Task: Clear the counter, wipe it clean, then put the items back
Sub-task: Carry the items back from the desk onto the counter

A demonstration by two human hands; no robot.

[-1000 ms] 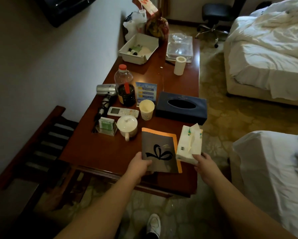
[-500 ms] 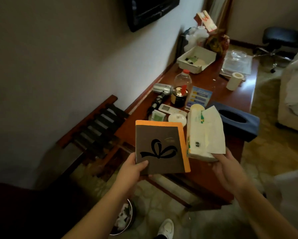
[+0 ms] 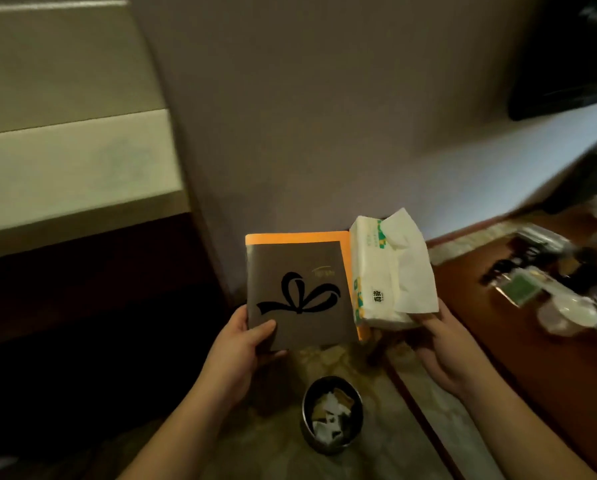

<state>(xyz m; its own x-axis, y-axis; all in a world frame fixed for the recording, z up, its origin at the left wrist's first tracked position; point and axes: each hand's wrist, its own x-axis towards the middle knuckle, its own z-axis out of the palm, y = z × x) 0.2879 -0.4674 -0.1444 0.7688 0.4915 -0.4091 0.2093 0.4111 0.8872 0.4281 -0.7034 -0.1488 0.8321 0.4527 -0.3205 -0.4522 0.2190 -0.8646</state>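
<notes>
Desk (image 3: 518, 327) clutter blurred, cut off right. Left hand (image 3: 236, 344) grip clamped on folder (image 3: 300, 289), right hand (image 3: 442, 341) on tissue pack (image 3: 387, 268); both now carried off desk, above bin (image 3: 331, 414).

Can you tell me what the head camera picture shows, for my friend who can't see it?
Two hands hold things up in front of a wall: the left hand grips a grey booklet with a bow, the right hand a tissue pack. A small bin sits on the floor below; a cluttered wooden counter lies right.
</notes>
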